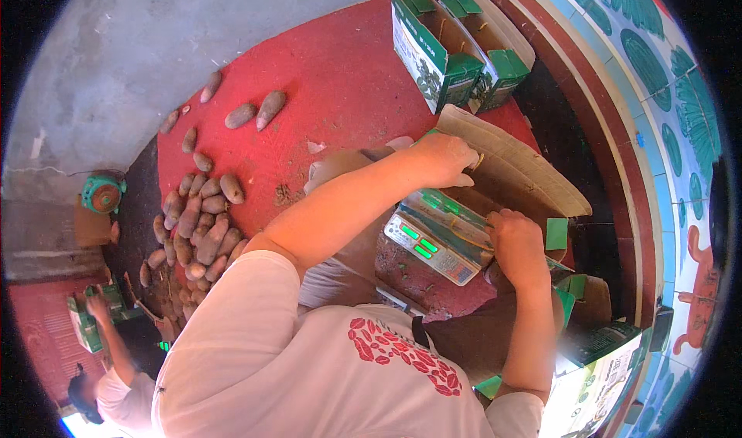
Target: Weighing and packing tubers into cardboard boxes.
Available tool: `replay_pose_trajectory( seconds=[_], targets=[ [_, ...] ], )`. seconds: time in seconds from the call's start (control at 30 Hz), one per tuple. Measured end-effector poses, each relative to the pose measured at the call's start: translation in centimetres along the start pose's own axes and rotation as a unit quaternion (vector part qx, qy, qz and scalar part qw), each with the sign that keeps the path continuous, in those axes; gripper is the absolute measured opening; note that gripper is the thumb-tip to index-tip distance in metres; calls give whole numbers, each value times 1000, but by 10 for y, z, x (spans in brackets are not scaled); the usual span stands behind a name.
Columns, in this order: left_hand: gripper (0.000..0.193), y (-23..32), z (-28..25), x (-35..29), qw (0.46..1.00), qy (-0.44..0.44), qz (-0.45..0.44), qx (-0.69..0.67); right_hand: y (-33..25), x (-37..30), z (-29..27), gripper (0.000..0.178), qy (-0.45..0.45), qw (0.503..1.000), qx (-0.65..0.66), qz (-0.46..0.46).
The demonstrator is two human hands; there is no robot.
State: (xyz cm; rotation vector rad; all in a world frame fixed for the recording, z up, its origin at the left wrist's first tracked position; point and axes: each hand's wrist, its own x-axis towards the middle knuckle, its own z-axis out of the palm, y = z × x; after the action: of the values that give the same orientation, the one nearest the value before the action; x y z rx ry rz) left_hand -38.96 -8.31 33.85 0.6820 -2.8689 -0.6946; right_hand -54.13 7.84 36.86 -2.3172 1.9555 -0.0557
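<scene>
- Left hand (444,158): fingers clenched on edge of flat brown corrugated cardboard flap (518,164), held above red floor (340,75).
- Right hand (514,237): fingers curled around rim of grey digital scale with green display (433,241) (contact partly hidden).
- Pile of purple-brown tubers (197,222): well left, on floor.

Your scale (437,241) is a flat grey digital one with green lit readouts, sitting tilted on the red floor. The brown cardboard box (516,168) lies flattened open, flaps splayed, just behind it.
</scene>
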Motion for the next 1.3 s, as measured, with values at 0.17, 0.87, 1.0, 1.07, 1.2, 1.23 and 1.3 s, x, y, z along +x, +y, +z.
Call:
replay_pose_trajectory(
  seconds=[0.17,0.87,1.0,1.07,1.2,1.23,1.3],
  targets=[
    [33,1,-2,3,999,-42,-13,29,0,-3,-3,4,22,999,31,2],
    [33,-4,6,10,998,-39,-1,50,4,-4,-8,19,24,998,56,30],
    [33,-4,7,9,998,-39,-1,43,2,-5,-8,20,27,998,50,31],
    [32,-4,8,8,998,-40,-2,42,1,-5,-8,20,22,998,53,37],
    [31,-4,7,8,999,-37,-1,39,2,-7,-9,21,24,998,51,35],
    [31,-5,8,8,999,-37,0,39,1,-7,-10,22,23,998,49,37],
    [31,-4,9,8,998,-38,1,48,2,-8,-10,22,22,998,46,41]
  ],
)
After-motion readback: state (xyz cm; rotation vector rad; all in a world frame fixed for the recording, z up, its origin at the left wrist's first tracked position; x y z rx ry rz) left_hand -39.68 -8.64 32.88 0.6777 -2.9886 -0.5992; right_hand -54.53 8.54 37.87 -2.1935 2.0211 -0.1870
